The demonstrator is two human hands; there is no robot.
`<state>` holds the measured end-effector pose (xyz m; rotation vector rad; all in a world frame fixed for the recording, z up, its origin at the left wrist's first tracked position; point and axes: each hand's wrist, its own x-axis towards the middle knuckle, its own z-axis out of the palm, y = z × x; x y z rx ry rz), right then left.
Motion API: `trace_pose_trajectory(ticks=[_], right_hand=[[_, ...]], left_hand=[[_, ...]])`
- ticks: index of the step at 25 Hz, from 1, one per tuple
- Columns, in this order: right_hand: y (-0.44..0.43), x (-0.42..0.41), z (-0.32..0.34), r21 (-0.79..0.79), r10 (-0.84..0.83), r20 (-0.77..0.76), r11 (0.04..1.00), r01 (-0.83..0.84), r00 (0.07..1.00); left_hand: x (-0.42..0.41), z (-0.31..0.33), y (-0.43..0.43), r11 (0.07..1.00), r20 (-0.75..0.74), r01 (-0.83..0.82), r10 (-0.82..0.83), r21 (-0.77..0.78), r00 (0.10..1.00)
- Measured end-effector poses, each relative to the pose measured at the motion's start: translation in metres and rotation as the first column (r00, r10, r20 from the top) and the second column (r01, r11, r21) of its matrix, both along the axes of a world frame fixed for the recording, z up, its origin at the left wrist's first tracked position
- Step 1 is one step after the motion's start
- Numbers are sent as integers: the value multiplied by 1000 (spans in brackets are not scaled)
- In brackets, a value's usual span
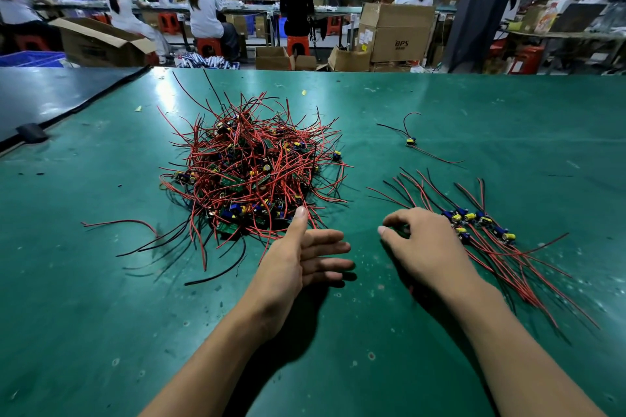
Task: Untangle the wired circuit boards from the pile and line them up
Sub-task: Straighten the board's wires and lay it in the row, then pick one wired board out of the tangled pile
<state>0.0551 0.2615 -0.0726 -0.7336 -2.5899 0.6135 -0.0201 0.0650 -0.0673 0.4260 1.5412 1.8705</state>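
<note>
A tangled pile (250,169) of small green circuit boards with red and black wires lies on the green table (474,105), left of centre. To its right, a row of several boards (481,223) lies side by side, wires running toward me. My left hand (305,257) hovers at the pile's near right edge, fingers straight, thumb up against the wires, holding nothing. My right hand (423,240) rests at the left end of the row, fingers curled down over a green board that is mostly hidden under them.
A single wired board (411,141) lies apart at the back right of the table. A dark mat (50,95) covers the far left corner. Beyond the table's far edge stand cardboard boxes (396,30) and seated workers at benches.
</note>
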Motion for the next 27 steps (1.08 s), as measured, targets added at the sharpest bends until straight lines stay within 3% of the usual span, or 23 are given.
trace_pose_trajectory(ticks=[5,9,14,16,19,21,24,27], right_hand=[[18,8,9,-75,-68,56,995,72,996],[5,6,17,-19,-2,136,1000,5,991],[-28,-19,14,-70,130,125,990,-122,984],[-24,-41,13,-71,99,135,993,-90,986],[-6,-82,15,-197,33,98,980,-13,995],[1,-104,11,-120,22,96,993,-10,995],[1,-123,4,87,75,257,991,-100,964],[6,-132,5,97,105,244,986,-132,964]], left_hand=[[1,0,-1,1000,-8,11,-11,0,1000],[0,0,1,1000,10,-20,20,-6,1000],[-2,2,0,997,73,-76,74,27,995],[-3,3,-1,996,81,-81,78,36,994],[-4,4,-2,996,79,-72,68,48,995],[-4,5,-3,996,86,-58,53,61,995],[-6,6,-5,997,92,-34,27,73,995],[-8,6,-6,996,91,-18,10,82,996]])
